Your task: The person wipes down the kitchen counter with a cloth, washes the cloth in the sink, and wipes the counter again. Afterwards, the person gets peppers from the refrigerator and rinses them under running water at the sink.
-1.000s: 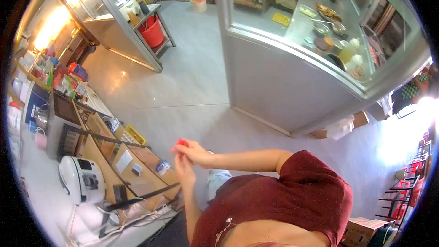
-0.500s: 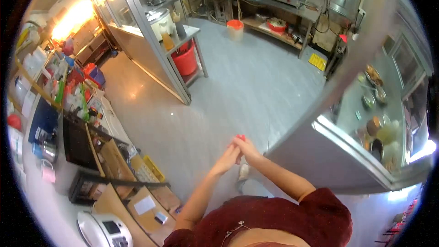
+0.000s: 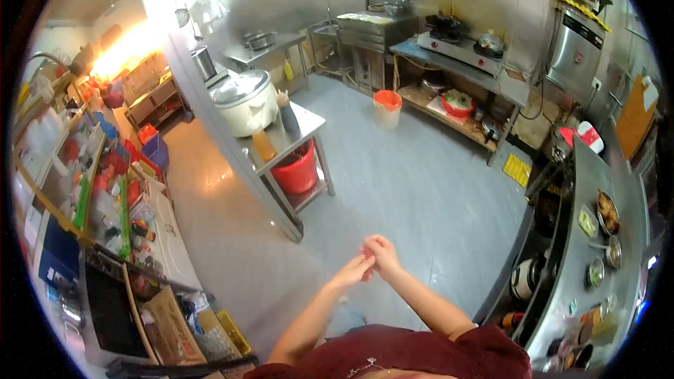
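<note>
My left hand (image 3: 353, 271) and my right hand (image 3: 382, 256) are pressed together in front of my body, above the tiled floor. The right fingers curl over the left fingertips. A reddish patch shows between the fingers, but what it is stays hidden. Both hands are closed against each other and touch no table or shelf.
At left front stands a steel table (image 3: 307, 121) with a large rice cooker (image 3: 242, 109) and a sauce bottle (image 3: 262, 144); a red bucket (image 3: 295, 172) sits beneath. A counter (image 3: 572, 256) with dishes runs along the right. Further off are an orange-rimmed bin (image 3: 387, 112) and a gas stove (image 3: 456, 49).
I have moved forward past the doorway's right partition, so the steel table and right counter appear nearer. My hands stay together, and the red spot at the fingers shows less.
</note>
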Motion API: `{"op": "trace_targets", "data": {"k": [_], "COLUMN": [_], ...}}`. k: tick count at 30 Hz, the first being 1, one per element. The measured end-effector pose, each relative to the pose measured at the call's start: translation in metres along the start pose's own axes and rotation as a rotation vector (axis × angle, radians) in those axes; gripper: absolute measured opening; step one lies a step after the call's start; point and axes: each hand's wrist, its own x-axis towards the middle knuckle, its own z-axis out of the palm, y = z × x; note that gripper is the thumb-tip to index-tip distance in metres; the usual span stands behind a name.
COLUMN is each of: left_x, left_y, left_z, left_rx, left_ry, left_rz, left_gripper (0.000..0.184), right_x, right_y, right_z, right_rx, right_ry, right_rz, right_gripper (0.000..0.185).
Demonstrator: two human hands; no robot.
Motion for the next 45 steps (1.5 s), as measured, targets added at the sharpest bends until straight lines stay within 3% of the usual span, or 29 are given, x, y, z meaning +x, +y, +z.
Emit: {"op": "trace_targets", "data": {"k": [4, 5, 6, 9, 11, 14, 15, 17, 20, 22, 24, 26, 28, 30, 31, 33, 36, 39, 43, 45], "left_x": [0.101, 0.127, 0.153, 0.256, 0.306, 0.362, 0.382, 0.415, 0.46, 0.479, 0.499, 0.514, 0.534, 0.554, 0.566, 0.593, 0.638, 0.681, 0.716, 0.726], "left_y": [0.061, 0.078, 0.09, 0.133, 0.162, 0.217, 0.232, 0.248, 0.257, 0.256, 0.262, 0.263, 0.269, 0.277, 0.282, 0.296, 0.316, 0.345, 0.406, 0.442], "left_z": [-0.035, -0.041, -0.056, -0.072, -0.06, -0.043, -0.031, -0.017, -0.007, -0.015, -0.02, -0.037, -0.061, -0.09, -0.104, -0.134, -0.187, -0.248, -0.325, -0.356], "left_rx": [0.035, 0.048, 0.077, 0.17, 0.22, 0.282, 0.28, 0.29, 0.036, -0.018, -0.016, 0.019, -0.03, -0.09, -0.129, -0.184, -0.229, -0.254, -0.225, -0.233], "left_ry": [-0.111, -0.109, -0.098, -0.177, -0.22, -0.259, -0.275, -0.276, -0.213, -0.212, -0.179, -0.088, 0.008, 0.069, 0.082, 0.12, 0.186, 0.293, 0.38, 0.425], "left_rz": [0.053, 0.089, 0.037, -0.101, -0.095, -0.033, -0.003, 0.072, 0.059, 0.032, -0.006, -0.092, -0.12, -0.121, -0.103, -0.082, 0.003, 0.008, 0.061, 0.117], "left_gripper": [0.019, 0.017, 0.016, 0.016, 0.019, 0.023, 0.023, 0.024, 0.023, 0.022, 0.022, 0.021, 0.021, 0.021, 0.021, 0.02, 0.018, 0.016, 0.015, 0.014], "right_x": [0.11, 0.129, 0.153, 0.2, 0.191, 0.122, 0.104, 0.065, 0.063, 0.102, 0.149, 0.198, 0.232, 0.251, 0.271, 0.298, 0.349, 0.425, 0.554, 0.602], "right_y": [-0.033, -0.049, -0.058, -0.101, -0.13, -0.195, -0.196, -0.23, -0.25, -0.245, -0.254, -0.29, -0.38, -0.459, -0.49, -0.5, -0.564, -0.603, -0.636, -0.659], "right_z": [-0.034, -0.045, -0.048, -0.109, -0.181, -0.26, -0.3, -0.314, -0.342, -0.369, -0.375, -0.359, -0.292, -0.225, -0.19, -0.164, -0.096, -0.063, -0.012, 0.001], "right_rx": [-0.181, -0.2, -0.214, -0.297, -0.59, -0.698, -0.823, -0.584, -0.229, -0.225, -0.225, -0.385, -0.556, -0.865, -0.976, -0.904, -0.724, -0.857, -0.287, -0.223], "right_ry": [-0.061, -0.132, -0.069, 0.209, 0.577, 1.133, 1.31, 1.446, 1.482, 1.484, 1.367, 1.19, 1.006, 0.798, 0.695, 0.777, 0.344, -0.518, -0.855, -1.128], "right_rz": [-0.148, -0.1, -0.167, -0.355, -0.408, -0.347, -0.569, -0.504, -0.573, -0.675, -0.577, -0.679, -0.925, -1.313, -1.702, -2.043, -2.609, -2.166, -2.281, -2.155], "right_gripper": [0.02, 0.024, 0.028, 0.04, 0.04, 0.028, 0.025, 0.023, 0.019, 0.016, 0.012, 0.011, 0.01, 0.013, 0.009, 0.01, 0.026, 0.033, 0.028, 0.029]}}
